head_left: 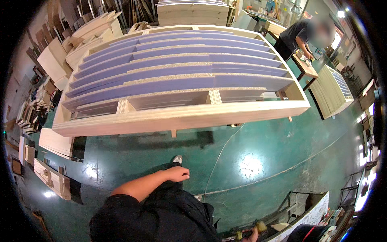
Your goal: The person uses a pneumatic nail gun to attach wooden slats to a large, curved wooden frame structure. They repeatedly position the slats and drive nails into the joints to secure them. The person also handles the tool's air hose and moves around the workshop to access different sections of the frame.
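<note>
A large wooden frame lies ahead of the left grip, its long axis running left to right; that grip, clenched with nothing visible inside, is nearer. The right grip sits beside a yellowish object — whether grasping it, I cannot tell. One frame, two short blocks along its near side.
</note>
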`<state>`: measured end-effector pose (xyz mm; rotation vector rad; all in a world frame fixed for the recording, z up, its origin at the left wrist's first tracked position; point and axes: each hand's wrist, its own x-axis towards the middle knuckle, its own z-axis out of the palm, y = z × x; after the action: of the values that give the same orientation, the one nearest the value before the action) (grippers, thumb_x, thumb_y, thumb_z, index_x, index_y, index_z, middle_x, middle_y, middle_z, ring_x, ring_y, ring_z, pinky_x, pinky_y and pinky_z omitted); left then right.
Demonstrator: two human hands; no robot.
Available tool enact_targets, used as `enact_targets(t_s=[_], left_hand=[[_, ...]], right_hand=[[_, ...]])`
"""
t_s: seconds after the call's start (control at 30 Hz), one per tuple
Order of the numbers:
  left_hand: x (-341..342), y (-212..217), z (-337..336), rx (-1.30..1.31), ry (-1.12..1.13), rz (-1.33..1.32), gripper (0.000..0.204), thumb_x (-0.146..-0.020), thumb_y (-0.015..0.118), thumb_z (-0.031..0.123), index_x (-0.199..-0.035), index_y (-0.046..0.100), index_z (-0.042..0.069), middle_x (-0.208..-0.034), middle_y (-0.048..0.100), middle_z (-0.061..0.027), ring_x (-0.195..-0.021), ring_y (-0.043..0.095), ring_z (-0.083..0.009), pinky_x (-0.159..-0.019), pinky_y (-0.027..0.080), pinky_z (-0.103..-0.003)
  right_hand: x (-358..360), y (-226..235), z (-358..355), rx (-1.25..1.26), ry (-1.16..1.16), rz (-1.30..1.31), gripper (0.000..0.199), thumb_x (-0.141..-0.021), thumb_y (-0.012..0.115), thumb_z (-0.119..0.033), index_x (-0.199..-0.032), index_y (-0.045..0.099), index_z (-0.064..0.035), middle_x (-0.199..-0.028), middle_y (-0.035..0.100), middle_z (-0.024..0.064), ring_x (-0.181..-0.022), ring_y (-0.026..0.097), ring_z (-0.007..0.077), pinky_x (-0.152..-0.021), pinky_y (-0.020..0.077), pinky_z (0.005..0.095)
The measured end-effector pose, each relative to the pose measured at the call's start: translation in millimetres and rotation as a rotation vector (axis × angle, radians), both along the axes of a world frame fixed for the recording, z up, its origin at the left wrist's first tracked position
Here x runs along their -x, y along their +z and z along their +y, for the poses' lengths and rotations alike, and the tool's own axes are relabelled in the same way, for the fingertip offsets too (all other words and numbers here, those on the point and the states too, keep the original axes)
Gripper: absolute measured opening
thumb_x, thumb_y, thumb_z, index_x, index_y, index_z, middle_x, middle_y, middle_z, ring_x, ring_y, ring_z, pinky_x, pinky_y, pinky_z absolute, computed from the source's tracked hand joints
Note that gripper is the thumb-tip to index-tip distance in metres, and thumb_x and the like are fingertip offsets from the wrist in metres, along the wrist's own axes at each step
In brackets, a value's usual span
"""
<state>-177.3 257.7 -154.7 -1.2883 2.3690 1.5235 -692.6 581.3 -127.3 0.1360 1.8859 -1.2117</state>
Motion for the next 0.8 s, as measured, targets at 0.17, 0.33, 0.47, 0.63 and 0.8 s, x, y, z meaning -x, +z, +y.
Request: enact_targets(t_s=[0.17, 0.33, 0.47, 0.63, 0.8], left_hand=[[-17, 147, -112, 0.188, -0.187, 0.251, 0.027, -0.100, 0.059, 0.031, -0.109, 0.065, 0.005, -0.106, 0.068, -0.0145, -0.100, 0.065, -0.0343, -0.086, 0.052, -0.045], [-81, 236, -249, 0.423, -0.094, 0.278, 0.027, -0.096, 0.065, 0.029, -0.108, 0.068, 0.005, -0.106, 0.068, -0.0139, -0.103, 0.064, -0.0344, -0.092, 0.051, -0.046], [-113, 249, -371, 0.741, 0.036, 0.189, 0.026, -0.092, 0.068, 0.029, -0.105, 0.068, 0.007, -0.104, 0.069, -0.0112, -0.103, 0.065, -0.0328, -0.090, 0.050, -0.048], [-102, 225, -531, 0.827, 0.289, 0.019, 0.032, -0.090, 0.069, 0.027, -0.115, 0.065, 0.008, -0.113, 0.066, -0.0113, -0.111, 0.062, -0.0329, -0.092, 0.049, -0.049], [-121, 182, -570, 0.909, 0.537, -0.177, 0.039, -0.087, 0.074, 0.027, -0.120, 0.061, 0.010, -0.114, 0.064, -0.0076, -0.110, 0.062, -0.0320, -0.093, 0.047, -0.049]], right_hand=[[28, 42, -191, 0.040, 0.609, 0.623, 0.034, -0.075, 0.068, -0.016, -0.105, 0.060, -0.0001, -0.084, 0.061, 0.0092, -0.072, 0.061, 0.0271, -0.061, 0.0511, 0.0420], [-13, 201, -376, 0.261, 0.747, 0.743, 0.035, -0.083, 0.063, -0.004, -0.118, 0.057, -0.0013, -0.081, 0.058, 0.0029, -0.068, 0.058, 0.0164, -0.060, 0.0497, 0.0322], [-51, 297, -519, 0.313, 0.868, 0.686, 0.037, -0.084, 0.077, -0.010, -0.116, 0.060, -0.0044, -0.089, 0.066, 0.0050, -0.079, 0.065, 0.0175, -0.068, 0.0528, 0.0321], [-119, 371, -712, 0.456, 1.164, 0.800, 0.048, -0.080, 0.073, -0.003, -0.124, 0.055, -0.0033, -0.106, 0.064, 0.0108, -0.095, 0.063, 0.0204, -0.083, 0.0505, 0.0332], [-252, 376, -891, 1.009, 1.901, 1.271, 0.058, -0.075, 0.070, 0.003, -0.130, 0.053, -0.0011, -0.118, 0.062, 0.0167, -0.110, 0.063, 0.0269, -0.097, 0.0496, 0.0359]])
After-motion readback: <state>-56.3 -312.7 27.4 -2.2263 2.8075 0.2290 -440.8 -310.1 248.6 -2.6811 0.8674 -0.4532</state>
